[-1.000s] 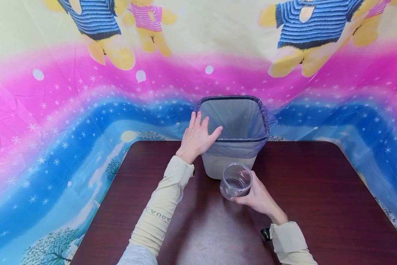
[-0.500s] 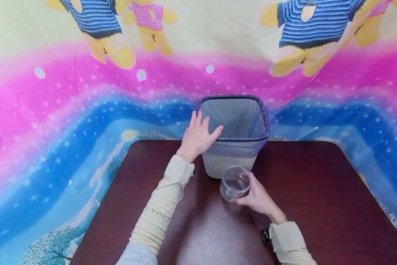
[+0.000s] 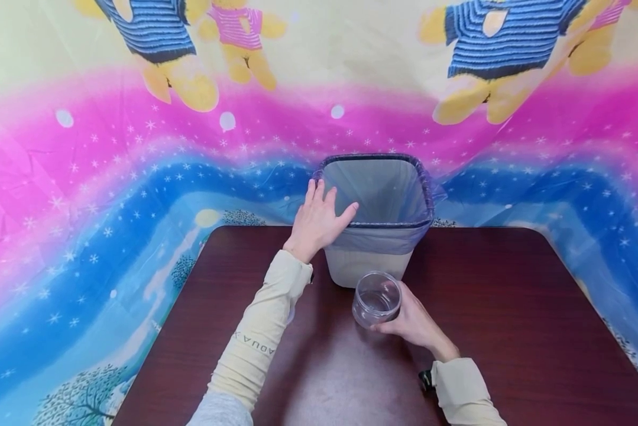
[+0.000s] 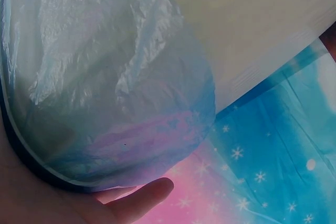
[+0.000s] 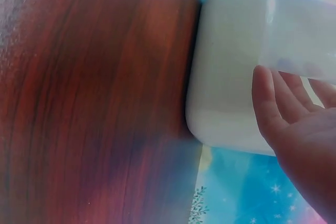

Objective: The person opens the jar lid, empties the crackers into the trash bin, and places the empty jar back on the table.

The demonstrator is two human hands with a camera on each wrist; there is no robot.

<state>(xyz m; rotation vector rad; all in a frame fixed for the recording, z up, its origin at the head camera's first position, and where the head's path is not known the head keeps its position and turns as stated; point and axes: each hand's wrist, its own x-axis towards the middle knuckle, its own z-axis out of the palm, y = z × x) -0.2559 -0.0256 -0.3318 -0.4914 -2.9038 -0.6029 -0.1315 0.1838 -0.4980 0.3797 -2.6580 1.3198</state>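
Note:
My right hand (image 3: 414, 316) grips a clear plastic jar (image 3: 376, 300) by its right side, in front of the bin, its round mouth facing up. Through its walls I see no contents. In the right wrist view, the fingers (image 5: 265, 95) lie along the jar's wall (image 5: 302, 35), just before the pale bin. My left hand (image 3: 319, 222) rests on the left rim of the trash bin (image 3: 369, 269), fingers spread and fairly straight. A thin bluish liner bag (image 3: 377, 236) is folded over the rim. The left wrist view shows that liner (image 4: 126, 77) close up, a fingertip below it.
The bin stands at the back of a dark red-brown table (image 3: 489, 307). Behind it hangs a colourful printed cloth (image 3: 319, 130). A clear rounded edge (image 3: 291, 313) shows beside the left sleeve, mostly hidden by it.
The right hand has lowered slightly with the jar, toward the person and a touch left. The left hand has stayed on the bin's rim.

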